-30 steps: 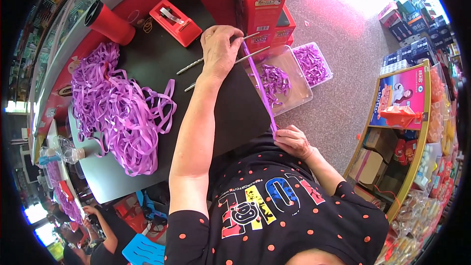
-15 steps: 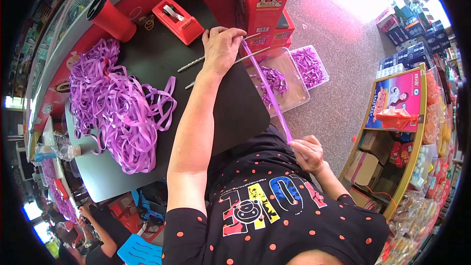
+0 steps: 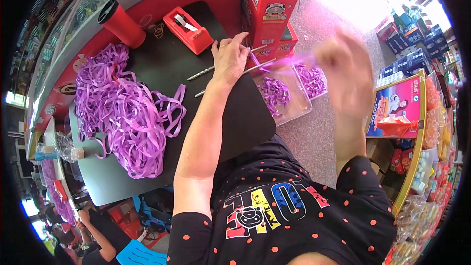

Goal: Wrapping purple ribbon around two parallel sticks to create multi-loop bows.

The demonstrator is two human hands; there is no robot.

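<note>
Two thin metal rods [image 3: 239, 77] stick out over the right edge of the black table, with my left hand [image 3: 229, 60] laid across them. Its fingers press a purple ribbon [image 3: 253, 60] at the rods. My right hand [image 3: 346, 71] is raised over the floor to the right and badly blurred. A faint purple streak of ribbon runs from the rods toward its fingers. Below the rod ends stands a clear plastic bin [image 3: 297, 114] with curled purple ribbon pieces [image 3: 274, 92] in it. Beside it, a second container holds more curled ribbon [image 3: 311, 79].
A large heap of loose purple ribbon [image 3: 130, 118] covers the table's left side. Behind it are a red tumbler [image 3: 122, 23], rubber bands [image 3: 158, 30] and a red tape dispenser [image 3: 189, 30]. A tall red box [image 3: 269, 14] stands beyond the rods. Shelving [image 3: 409, 167] with packaged goods lines the right.
My right hand has swung up and away from beside my lap, and the taut ribbon has become a faint blur. My left hand stays at the rods. The whole view has shifted slightly.
</note>
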